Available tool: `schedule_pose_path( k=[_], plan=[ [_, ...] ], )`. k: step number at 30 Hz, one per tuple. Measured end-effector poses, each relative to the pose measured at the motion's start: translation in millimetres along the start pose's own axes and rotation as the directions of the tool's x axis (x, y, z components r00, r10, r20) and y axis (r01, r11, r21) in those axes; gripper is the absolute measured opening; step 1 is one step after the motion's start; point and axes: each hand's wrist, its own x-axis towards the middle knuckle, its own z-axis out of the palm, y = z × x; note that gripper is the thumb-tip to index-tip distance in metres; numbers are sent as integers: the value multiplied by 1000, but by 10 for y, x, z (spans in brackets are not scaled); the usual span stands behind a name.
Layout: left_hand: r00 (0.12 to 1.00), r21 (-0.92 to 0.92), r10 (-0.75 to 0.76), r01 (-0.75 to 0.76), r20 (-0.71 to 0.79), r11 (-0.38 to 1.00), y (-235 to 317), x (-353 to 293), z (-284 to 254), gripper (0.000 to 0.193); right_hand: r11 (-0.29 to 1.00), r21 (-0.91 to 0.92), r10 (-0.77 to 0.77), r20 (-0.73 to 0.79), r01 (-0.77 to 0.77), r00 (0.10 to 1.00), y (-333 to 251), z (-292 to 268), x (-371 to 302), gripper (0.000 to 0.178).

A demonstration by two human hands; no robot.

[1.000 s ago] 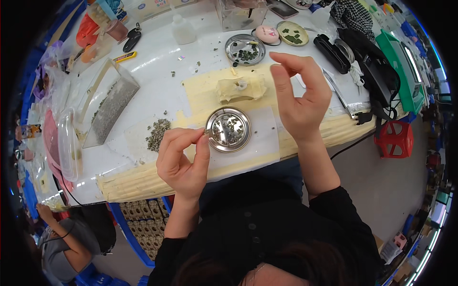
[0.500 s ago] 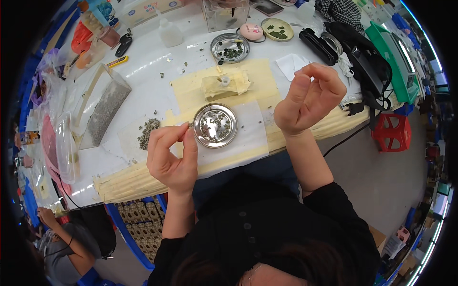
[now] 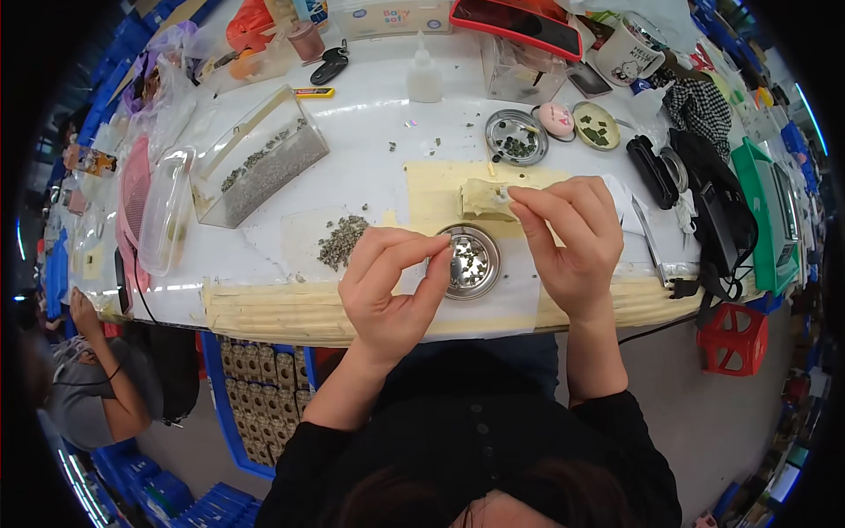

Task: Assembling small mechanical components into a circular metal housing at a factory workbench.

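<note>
1. The left hand (image 3: 392, 286) pinches a tiny greenish piece (image 3: 449, 241) between thumb and index fingertips, at the left rim of the metal dish; the piece is too small to show a shape or direction.
2. The metal dish (image 3: 476, 287) is round, silvery and shiny, strewn with small greenish flecks. It sits on the worktop (image 3: 378, 132) close to the near edge, faces upward and, being round, has no long axis.
3. The right hand (image 3: 576, 242) has thumb and index fingertips almost meeting, the other fingers curled, in line with the right end of the taped block; I cannot tell whether anything is between the tips.
4. To the left of the dish, a loose heap (image 3: 343, 242) of small grey-green pieces lies near the left hand.
5. Just beyond the dish is the taped block (image 3: 480, 201), pale yellow and wrinkled, its long axis running left to right; the right hand's fingertips partly hide its right end.
6. Farther left, a clear box (image 3: 264, 163) with grey granules slants from near left to far right.
7. Farther back stand a shallow dish (image 3: 517, 157) of dark pieces and an upright white bottle (image 3: 424, 79), nozzle up.
</note>
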Motion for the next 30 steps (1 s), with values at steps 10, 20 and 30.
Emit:
schedule_pose_path(
  k=[10, 20, 30],
  plan=[
    [1000, -2, -14, 14, -18, 1000, -143, -38, 64, 21, 991, -102, 101, 179, -84, 979, 19, 84, 37, 14],
    [1000, -17, 19, -19, -21, 1000, -150, -38, 64, 22, 990, -73, 134, 228, -120, 964, 14, 84, 52, 15],
    [997, -16, 76, -76, -15, 997, -172, -27, 57, 22, 1000, 17, -5, -428, 14, 904, -118, -317, -110, 15]
  ],
)
